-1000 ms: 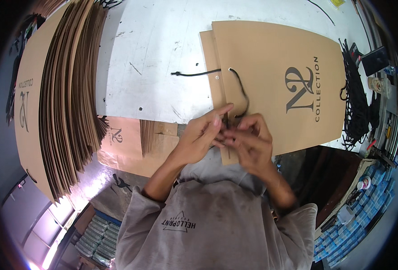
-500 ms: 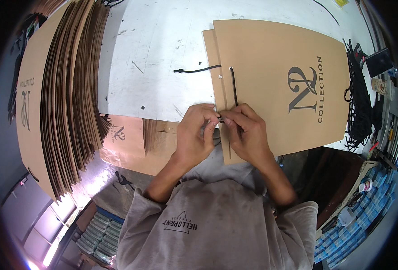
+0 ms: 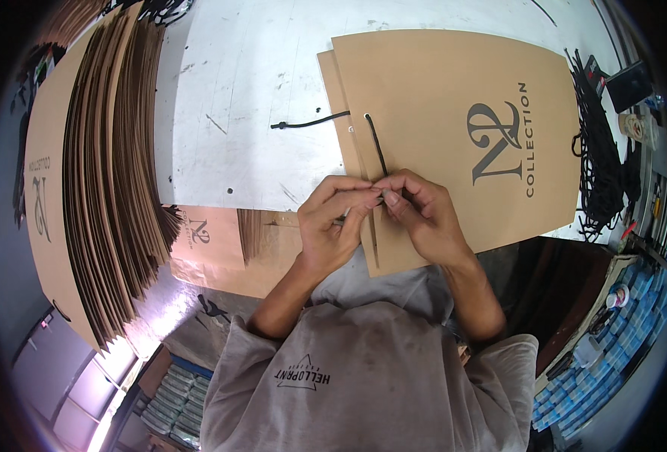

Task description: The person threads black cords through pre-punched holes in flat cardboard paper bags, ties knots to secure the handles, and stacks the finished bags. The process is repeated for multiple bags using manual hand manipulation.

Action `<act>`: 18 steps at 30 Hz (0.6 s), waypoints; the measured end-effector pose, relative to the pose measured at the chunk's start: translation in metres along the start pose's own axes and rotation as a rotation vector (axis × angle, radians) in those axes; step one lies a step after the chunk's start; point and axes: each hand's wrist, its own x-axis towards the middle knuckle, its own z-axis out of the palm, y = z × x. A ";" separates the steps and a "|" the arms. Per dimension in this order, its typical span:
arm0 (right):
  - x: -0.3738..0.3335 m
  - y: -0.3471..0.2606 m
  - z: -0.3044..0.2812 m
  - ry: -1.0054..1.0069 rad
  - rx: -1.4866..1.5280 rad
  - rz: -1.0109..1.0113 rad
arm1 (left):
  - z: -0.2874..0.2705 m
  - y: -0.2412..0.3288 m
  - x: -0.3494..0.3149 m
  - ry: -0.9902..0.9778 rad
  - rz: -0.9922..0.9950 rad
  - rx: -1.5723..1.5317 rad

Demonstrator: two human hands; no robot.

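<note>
1. Two hands, the left hand (image 3: 330,224) and the right hand (image 3: 431,217), meet fingertip to fingertip over the lower part of the bag's (image 3: 439,135) left edge.
2. The right hand is nearly closed, thumb and forefinger pinched on the black cord (image 3: 376,143); its other fingers curl inward.
3. The left hand is half curled, thumb and fingertips drawn close at the same spot; whether it grips the cord cannot be told, since the fingers hide it.
4. From the right fingertips the cord runs up to an eyelet (image 3: 367,116) in the front panel.
5. The bag lies flat beneath and beyond the fingertips, mostly to the right hand's far side.
6. Another length of cord, knotted at its end, reaches left from the bag onto the white table (image 3: 250,90).
7. Well left stands a stack (image 3: 111,166) of brown bags; past the bag's right end lies a bundle (image 3: 599,173) of black cords.
</note>
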 end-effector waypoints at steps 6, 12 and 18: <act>0.002 0.000 0.009 -0.059 -0.554 -0.285 | -0.028 0.007 -0.009 -0.116 -0.306 -0.401; 0.013 0.001 0.016 -0.060 -0.902 -0.457 | -0.045 0.020 -0.018 -0.022 -0.156 -0.694; 0.088 -0.061 -0.067 0.045 -1.134 -0.561 | -0.063 -0.022 -0.003 0.158 -0.142 -0.065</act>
